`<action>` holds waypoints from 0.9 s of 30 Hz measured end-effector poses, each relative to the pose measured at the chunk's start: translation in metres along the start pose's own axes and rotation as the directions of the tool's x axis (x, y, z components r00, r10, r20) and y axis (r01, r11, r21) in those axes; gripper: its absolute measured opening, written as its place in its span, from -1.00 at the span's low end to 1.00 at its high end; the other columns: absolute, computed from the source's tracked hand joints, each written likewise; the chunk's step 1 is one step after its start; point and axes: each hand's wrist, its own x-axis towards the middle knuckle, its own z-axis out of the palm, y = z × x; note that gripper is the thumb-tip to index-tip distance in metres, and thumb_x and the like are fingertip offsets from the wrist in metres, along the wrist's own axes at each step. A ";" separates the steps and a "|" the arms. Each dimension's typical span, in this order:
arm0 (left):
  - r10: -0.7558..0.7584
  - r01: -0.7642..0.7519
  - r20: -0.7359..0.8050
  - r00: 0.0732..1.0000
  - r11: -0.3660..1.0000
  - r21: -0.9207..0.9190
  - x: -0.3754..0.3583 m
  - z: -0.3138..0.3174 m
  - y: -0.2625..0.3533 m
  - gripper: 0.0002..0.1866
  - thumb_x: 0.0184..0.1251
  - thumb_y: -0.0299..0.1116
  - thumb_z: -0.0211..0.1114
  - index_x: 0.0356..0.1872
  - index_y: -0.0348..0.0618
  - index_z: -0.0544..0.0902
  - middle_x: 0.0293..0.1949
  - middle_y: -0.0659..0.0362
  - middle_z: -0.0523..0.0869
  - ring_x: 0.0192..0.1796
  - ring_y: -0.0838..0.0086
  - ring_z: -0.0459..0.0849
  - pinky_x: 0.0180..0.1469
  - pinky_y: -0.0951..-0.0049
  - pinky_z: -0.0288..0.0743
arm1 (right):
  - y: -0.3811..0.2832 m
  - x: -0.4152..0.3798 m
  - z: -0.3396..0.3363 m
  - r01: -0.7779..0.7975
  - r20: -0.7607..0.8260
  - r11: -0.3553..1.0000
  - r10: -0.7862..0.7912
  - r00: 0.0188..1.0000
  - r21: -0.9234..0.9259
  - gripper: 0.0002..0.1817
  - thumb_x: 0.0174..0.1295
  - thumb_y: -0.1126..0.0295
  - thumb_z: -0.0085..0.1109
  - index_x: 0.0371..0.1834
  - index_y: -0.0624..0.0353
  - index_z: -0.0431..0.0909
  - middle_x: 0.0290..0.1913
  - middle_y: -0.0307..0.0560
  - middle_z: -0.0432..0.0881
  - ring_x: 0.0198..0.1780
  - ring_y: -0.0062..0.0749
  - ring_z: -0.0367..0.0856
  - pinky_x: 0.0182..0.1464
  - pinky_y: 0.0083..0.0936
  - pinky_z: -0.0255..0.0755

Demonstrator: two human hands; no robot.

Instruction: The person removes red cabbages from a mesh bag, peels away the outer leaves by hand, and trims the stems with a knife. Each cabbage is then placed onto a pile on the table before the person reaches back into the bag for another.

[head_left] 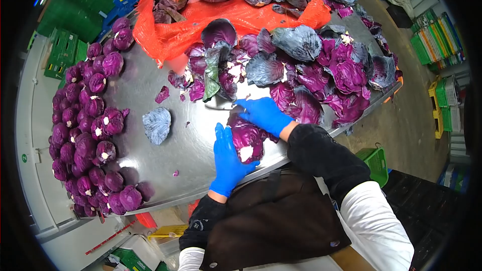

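Trimming under way, by the look of it: red cabbage (246,138) at lower centre of frame, on the counter (193,143) near its front edge. Left hand (227,158) clamped along the head's left flank, fingers up. Right hand (263,114) curled over the top, grip closed on an outer leaf. Next, probably: peeling away toward the scrap leaves (321,68) upper right.

orange net sack (236,17), loose leaves (321,70) — trimmed cabbages (90,120)
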 end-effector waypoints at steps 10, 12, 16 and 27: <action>-0.128 0.117 -0.132 0.983 0.989 -0.087 -0.049 -0.042 -0.006 0.17 -0.26 -0.06 0.62 0.39 -0.28 0.09 0.40 -0.30 0.08 0.45 -0.13 0.08 0.43 0.06 0.02 | 0.009 -0.025 0.010 -0.255 0.035 0.966 0.254 0.967 0.031 -0.55 0.12 0.14 0.26 0.07 0.01 0.52 -0.29 0.02 0.68 -0.28 -0.06 0.67 -0.23 -0.22 0.52; -0.124 0.129 -0.122 0.985 0.991 0.035 -0.041 -0.030 -0.021 0.08 -0.22 -0.09 0.59 0.36 -0.27 0.19 0.37 -0.21 0.20 0.40 -0.06 0.19 0.40 0.11 0.08 | -0.040 -0.020 -0.041 -0.292 0.032 0.890 0.300 0.953 0.350 -0.30 0.06 -0.06 0.30 0.25 0.02 0.41 -0.25 0.11 0.67 -0.21 -0.05 0.67 -0.15 -0.27 0.52; -0.138 0.069 -0.205 0.969 0.948 -0.310 -0.031 -0.027 -0.032 -0.15 -0.13 -0.07 0.52 0.25 -0.18 0.40 0.23 0.01 0.45 0.29 0.10 0.36 0.33 0.17 0.20 | -0.079 -0.023 -0.017 -0.182 0.289 0.917 0.078 0.954 0.355 0.07 -0.10 -0.32 0.30 0.45 0.00 0.14 0.15 0.21 0.51 0.11 0.04 0.55 0.13 -0.28 0.41; -0.140 0.140 -0.073 0.987 0.990 -0.011 -0.027 -0.050 -0.023 0.06 -0.17 -0.06 0.58 0.36 -0.27 0.20 0.28 -0.09 0.38 0.34 0.13 0.35 0.34 0.18 0.25 | -0.069 -0.015 0.022 0.093 0.157 0.831 -0.212 0.965 0.548 -0.09 -0.12 -0.12 0.41 0.32 -0.02 0.27 0.02 0.07 0.59 -0.13 -0.12 0.67 -0.10 -0.33 0.52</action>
